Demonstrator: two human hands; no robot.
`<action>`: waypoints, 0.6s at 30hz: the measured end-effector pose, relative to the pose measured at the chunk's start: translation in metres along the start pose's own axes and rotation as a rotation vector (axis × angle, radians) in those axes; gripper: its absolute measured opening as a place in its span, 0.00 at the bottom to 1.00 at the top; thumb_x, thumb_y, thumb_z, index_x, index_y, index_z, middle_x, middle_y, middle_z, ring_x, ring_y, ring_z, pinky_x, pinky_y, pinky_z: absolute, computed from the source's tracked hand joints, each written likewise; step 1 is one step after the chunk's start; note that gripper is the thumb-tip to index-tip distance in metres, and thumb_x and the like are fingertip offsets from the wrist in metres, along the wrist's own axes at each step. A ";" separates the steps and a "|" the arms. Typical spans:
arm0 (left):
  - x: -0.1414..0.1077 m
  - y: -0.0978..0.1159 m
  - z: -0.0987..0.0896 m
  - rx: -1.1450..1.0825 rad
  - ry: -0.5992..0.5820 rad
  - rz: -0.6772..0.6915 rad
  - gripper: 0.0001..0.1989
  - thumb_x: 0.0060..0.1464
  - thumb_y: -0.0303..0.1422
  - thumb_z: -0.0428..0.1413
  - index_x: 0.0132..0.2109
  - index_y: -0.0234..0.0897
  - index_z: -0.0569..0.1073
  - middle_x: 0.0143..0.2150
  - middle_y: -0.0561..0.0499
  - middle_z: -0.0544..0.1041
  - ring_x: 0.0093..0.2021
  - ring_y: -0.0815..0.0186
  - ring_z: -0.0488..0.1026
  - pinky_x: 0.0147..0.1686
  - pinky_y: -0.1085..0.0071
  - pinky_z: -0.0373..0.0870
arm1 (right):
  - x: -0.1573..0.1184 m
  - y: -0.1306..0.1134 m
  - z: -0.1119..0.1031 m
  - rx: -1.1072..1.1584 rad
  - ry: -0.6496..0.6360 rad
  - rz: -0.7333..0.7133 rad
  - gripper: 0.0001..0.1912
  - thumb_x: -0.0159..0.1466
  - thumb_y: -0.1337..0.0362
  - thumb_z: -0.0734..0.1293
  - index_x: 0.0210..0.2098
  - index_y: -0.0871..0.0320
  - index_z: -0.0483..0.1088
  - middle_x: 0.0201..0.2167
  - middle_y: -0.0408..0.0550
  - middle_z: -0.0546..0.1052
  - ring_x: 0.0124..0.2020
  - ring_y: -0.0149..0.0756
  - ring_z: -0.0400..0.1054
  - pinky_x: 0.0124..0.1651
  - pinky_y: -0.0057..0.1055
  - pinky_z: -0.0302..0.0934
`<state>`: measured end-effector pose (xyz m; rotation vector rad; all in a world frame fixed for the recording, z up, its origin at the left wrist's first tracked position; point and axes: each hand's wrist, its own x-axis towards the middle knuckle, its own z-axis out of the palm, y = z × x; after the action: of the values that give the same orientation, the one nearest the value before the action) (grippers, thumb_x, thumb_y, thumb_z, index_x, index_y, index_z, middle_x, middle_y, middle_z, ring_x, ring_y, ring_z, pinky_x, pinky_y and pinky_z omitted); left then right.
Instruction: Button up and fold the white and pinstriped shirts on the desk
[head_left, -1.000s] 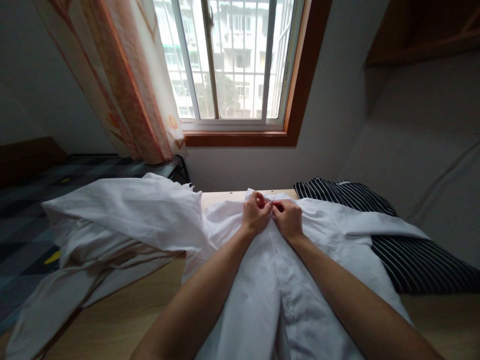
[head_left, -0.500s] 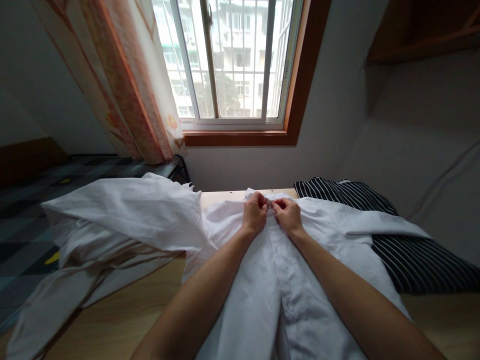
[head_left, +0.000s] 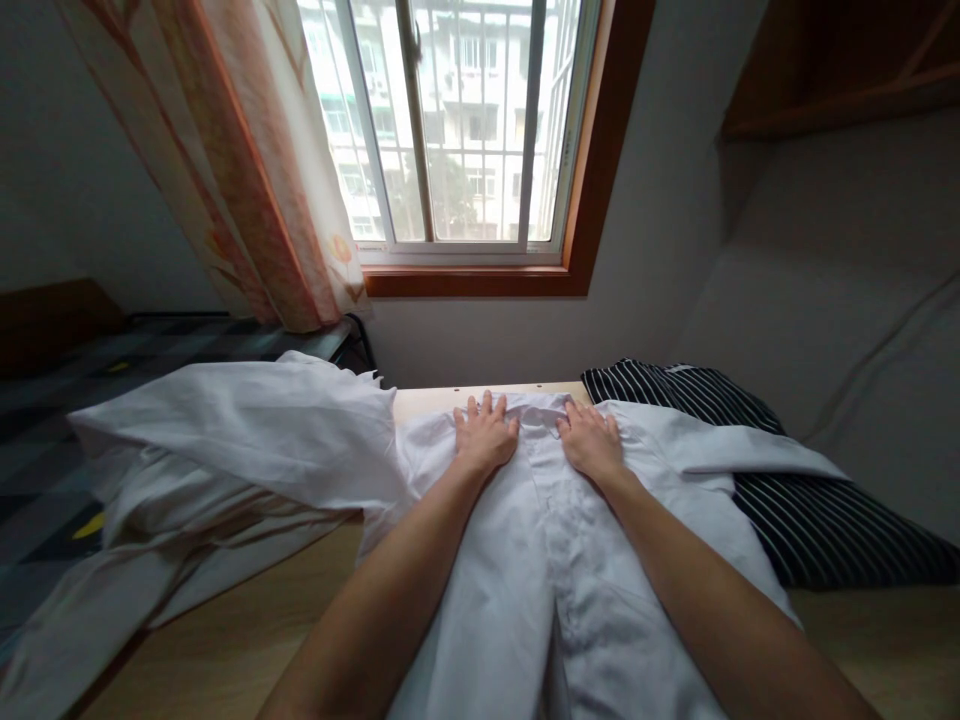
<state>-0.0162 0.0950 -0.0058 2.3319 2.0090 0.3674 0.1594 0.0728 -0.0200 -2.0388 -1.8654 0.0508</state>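
A white shirt (head_left: 510, 520) lies spread on a light wooden table (head_left: 247, 610), its collar end toward the window and its lower part toward me. My left hand (head_left: 484, 434) rests flat on the shirt left of the collar, fingers spread. On the other side of the collar, my right hand (head_left: 591, 438) lies palm down on the cloth, fingers apart. Neither hand holds anything. One sleeve of the shirt stretches right, across a black striped cloth (head_left: 817, 520).
More white and beige cloth (head_left: 225, 430) is heaped on the left. Behind it stands a bed with a checked cover (head_left: 37, 440). A window (head_left: 457, 150) with an orange-patterned curtain (head_left: 247, 170) is ahead, and a wooden shelf (head_left: 847, 110) hangs at upper right.
Both hands have let go of the shirt at the collar and moved apart, left and right. Their fingers have opened onto the cloth. The view has shifted slightly.
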 end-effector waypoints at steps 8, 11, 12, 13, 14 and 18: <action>0.007 -0.017 -0.009 -0.196 0.045 -0.116 0.36 0.59 0.50 0.48 0.68 0.36 0.55 0.67 0.37 0.59 0.68 0.50 0.53 0.65 0.47 0.44 | 0.010 0.014 -0.022 0.268 0.026 0.195 0.19 0.65 0.61 0.60 0.49 0.64 0.73 0.54 0.63 0.73 0.59 0.53 0.61 0.63 0.48 0.47; 0.019 -0.028 -0.018 -0.392 0.134 -0.216 0.29 0.62 0.43 0.48 0.66 0.38 0.59 0.60 0.41 0.70 0.60 0.54 0.67 0.59 0.56 0.60 | 0.040 0.023 -0.037 0.387 0.027 0.217 0.18 0.65 0.64 0.59 0.51 0.61 0.71 0.49 0.59 0.76 0.51 0.46 0.69 0.55 0.39 0.59; 0.024 -0.031 -0.022 -0.432 0.161 -0.214 0.27 0.62 0.41 0.48 0.65 0.39 0.60 0.59 0.41 0.72 0.58 0.55 0.69 0.57 0.59 0.63 | 0.051 0.026 -0.039 0.424 0.024 0.204 0.19 0.64 0.65 0.60 0.53 0.60 0.70 0.49 0.56 0.76 0.49 0.43 0.70 0.53 0.35 0.60; 0.029 -0.033 -0.027 -0.458 0.173 -0.188 0.24 0.63 0.40 0.48 0.64 0.39 0.63 0.58 0.42 0.72 0.57 0.57 0.70 0.55 0.62 0.65 | 0.060 0.028 -0.039 0.460 0.016 0.193 0.20 0.62 0.67 0.62 0.54 0.59 0.69 0.48 0.54 0.76 0.48 0.40 0.71 0.51 0.32 0.61; 0.035 -0.033 -0.030 -0.474 0.173 -0.149 0.22 0.64 0.39 0.48 0.62 0.39 0.65 0.58 0.43 0.73 0.56 0.58 0.70 0.55 0.65 0.65 | 0.068 0.029 -0.037 0.494 0.004 0.187 0.21 0.60 0.67 0.64 0.53 0.59 0.69 0.47 0.54 0.77 0.46 0.39 0.71 0.50 0.31 0.62; 0.056 -0.023 -0.036 -0.492 0.070 -0.071 0.19 0.60 0.39 0.54 0.56 0.38 0.71 0.54 0.43 0.75 0.53 0.60 0.73 0.51 0.70 0.67 | 0.077 0.027 -0.025 0.631 -0.063 0.179 0.17 0.53 0.67 0.71 0.42 0.63 0.74 0.33 0.53 0.79 0.32 0.39 0.72 0.36 0.31 0.66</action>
<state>-0.0389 0.1488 0.0335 1.9634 1.7640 0.8397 0.2013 0.1403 0.0121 -1.7491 -1.4398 0.6677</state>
